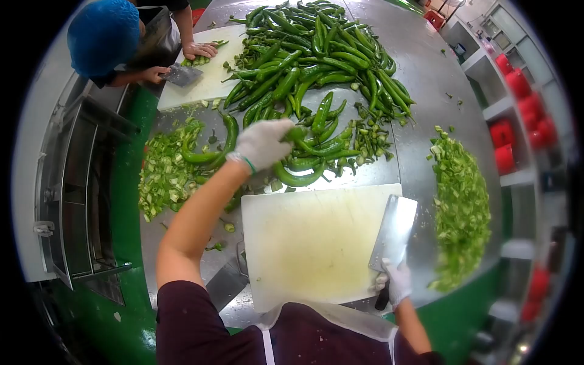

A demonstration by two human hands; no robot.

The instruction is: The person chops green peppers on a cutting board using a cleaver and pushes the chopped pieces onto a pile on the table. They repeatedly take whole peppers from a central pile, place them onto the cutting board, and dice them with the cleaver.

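My left hand (264, 145), in a white glove, reaches over the near edge of a big heap of long green peppers (328, 55). Its fingers are closed at the end of a green pepper (297, 133), and the palm side is hidden. My right hand (398, 282), gloved too, grips the dark handle of a cleaver (394, 231). The broad blade lies flat over the right edge of a white cutting board (316, 243) in front of me. Loose peppers and cut stem ends (372, 137) lie just beyond the board.
Chopped green pepper lies in a pile (167, 161) at left and a long pile (460, 210) at right. Across the steel table (420, 73), a co-worker in a blue hair cover (103, 38) cuts on another white board (213, 76). A second blade (226, 285) lies left of my board.
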